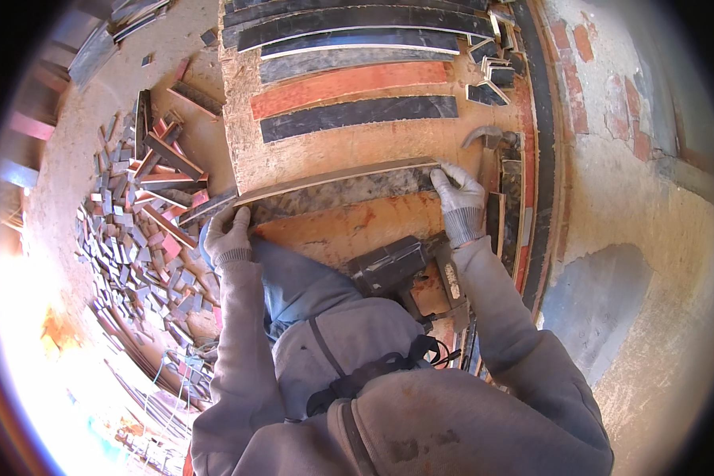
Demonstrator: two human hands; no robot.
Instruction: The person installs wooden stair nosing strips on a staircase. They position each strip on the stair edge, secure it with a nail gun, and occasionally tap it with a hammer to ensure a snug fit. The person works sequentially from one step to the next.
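A long plywood strip (pixel 345 191) with a dark, scuffed face and a pale edge spans the space between my hands. My left hand (pixel 232 238), in a light knitted glove, is closed on its left end. At its right end my right hand (pixel 458 195), gloved alike, grips with thumb and fingers. The strip lies crosswise over the near part of a wooden work surface (pixel 365 232). Just nearer to my body rests a dark tool (pixel 390 264) that looks like a nail gun, partly hidden by my clothing and right arm.
Beyond the strip lie a black strip (pixel 361 119), a red strip (pixel 349 89) and several more dark ones. A claw hammer (pixel 492 139) sits at the right edge near small plywood offcuts (pixel 488 95). Scrap blocks (pixel 131 230) cover the floor at left; a worn wall (pixel 611 159) stands right.
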